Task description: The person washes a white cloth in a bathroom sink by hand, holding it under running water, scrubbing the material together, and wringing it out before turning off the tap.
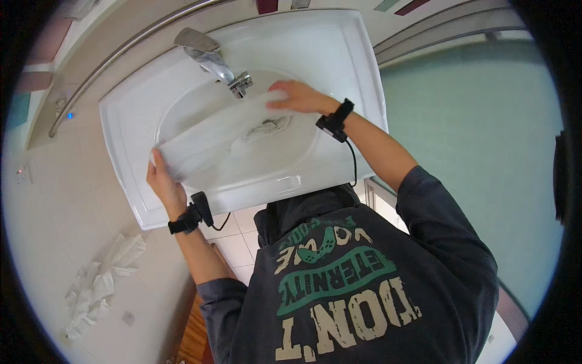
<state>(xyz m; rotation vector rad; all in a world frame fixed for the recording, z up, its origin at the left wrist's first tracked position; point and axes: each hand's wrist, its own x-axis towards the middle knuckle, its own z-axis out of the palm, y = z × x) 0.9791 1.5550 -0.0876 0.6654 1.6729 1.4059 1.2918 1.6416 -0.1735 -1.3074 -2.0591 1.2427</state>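
Over the white washbasin point(348, 57), a thin white sheet point(203, 136) runs lengthwise from eight to two o'clock, the left hand's point(166, 185) grip pinched on its eight-o'clock end, the right hand's point(303, 97) on its two-o'clock end.

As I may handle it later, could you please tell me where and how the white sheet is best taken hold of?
Probably by its two ends, coming in from left and right. The white sheet looks thin and stretches over the sink between the left hand and the right hand, so holding both ends should limit sagging.
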